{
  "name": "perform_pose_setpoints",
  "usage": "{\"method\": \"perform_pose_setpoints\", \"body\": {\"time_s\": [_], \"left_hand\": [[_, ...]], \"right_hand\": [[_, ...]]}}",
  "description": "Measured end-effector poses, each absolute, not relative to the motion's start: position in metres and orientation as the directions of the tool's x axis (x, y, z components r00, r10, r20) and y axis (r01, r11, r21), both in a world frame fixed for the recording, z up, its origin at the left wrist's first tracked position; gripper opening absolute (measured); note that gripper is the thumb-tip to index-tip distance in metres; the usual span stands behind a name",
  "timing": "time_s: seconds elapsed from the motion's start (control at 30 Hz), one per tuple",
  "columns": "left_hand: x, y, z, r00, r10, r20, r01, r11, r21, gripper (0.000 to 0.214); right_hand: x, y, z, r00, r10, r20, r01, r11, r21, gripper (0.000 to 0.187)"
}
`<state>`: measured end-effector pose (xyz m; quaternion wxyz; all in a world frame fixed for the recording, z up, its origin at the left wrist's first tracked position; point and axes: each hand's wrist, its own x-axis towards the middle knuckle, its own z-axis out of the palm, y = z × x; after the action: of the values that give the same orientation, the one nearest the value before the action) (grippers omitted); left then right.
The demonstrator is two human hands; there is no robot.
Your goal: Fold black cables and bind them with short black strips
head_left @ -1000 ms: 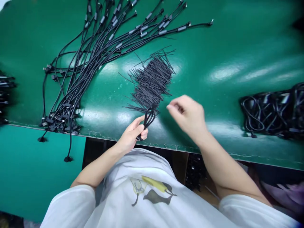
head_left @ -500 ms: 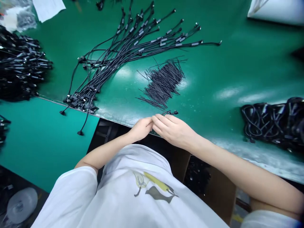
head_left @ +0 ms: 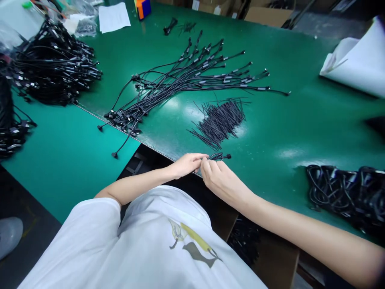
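Observation:
A small black cable (head_left: 217, 155), folded into a coil, sits at the table's front edge between my hands, a dark plug sticking out to the right. My left hand (head_left: 187, 165) is closed on it from the left, index finger stretched along the coil. From the right, my right hand (head_left: 219, 176) meets it with fingertips pinched together; what they pinch is hidden behind the knuckles. Just beyond lies a pile of short thin black ties (head_left: 221, 122). Farther left, a fan of straight black cables (head_left: 168, 88) with grey sleeves is spread out.
The green table (head_left: 276, 124) carries a row of coiled cables (head_left: 343, 196) at right and a large cable heap (head_left: 60, 64) at left. White sheeting (head_left: 357, 64) stands at the back right, a paper sheet (head_left: 114, 18) at the back left. Below the edge is an open cardboard box (head_left: 270, 257).
The view has tilted up, showing more of the table's far side. My right hand has shifted slightly on the coil, its fingers more bent; more of the coil shows between the hands.

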<state>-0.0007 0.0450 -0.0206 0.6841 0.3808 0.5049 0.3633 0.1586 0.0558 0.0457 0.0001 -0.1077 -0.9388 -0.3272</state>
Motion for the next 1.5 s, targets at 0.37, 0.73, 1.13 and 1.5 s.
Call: {"method": "perform_pose_setpoints", "body": {"time_s": [0.37, 0.73, 1.13, 1.5], "left_hand": [[0.002, 0.046, -0.021, 0.138, 0.908, -0.396, -0.052, 0.406, 0.912, 0.044], [-0.002, 0.054, -0.023, 0.137, 0.931, -0.338, -0.069, 0.349, 0.934, 0.029], [0.0, 0.058, -0.022, 0.184, 0.886, -0.426, -0.258, 0.462, 0.849, 0.017], [-0.015, 0.052, 0.003, 0.093, 0.993, 0.079, -0.031, -0.076, 0.997, 0.018]], "right_hand": [[0.149, 0.056, 0.036, -0.948, 0.262, 0.18, 0.317, 0.735, 0.6, 0.022], [0.147, 0.067, 0.028, -0.92, 0.334, 0.204, 0.391, 0.816, 0.426, 0.026], [0.155, 0.084, 0.019, -0.935, 0.324, 0.144, 0.352, 0.898, 0.264, 0.023], [0.148, 0.084, -0.001, -0.334, 0.932, -0.141, 0.174, -0.087, -0.981, 0.044]]}}
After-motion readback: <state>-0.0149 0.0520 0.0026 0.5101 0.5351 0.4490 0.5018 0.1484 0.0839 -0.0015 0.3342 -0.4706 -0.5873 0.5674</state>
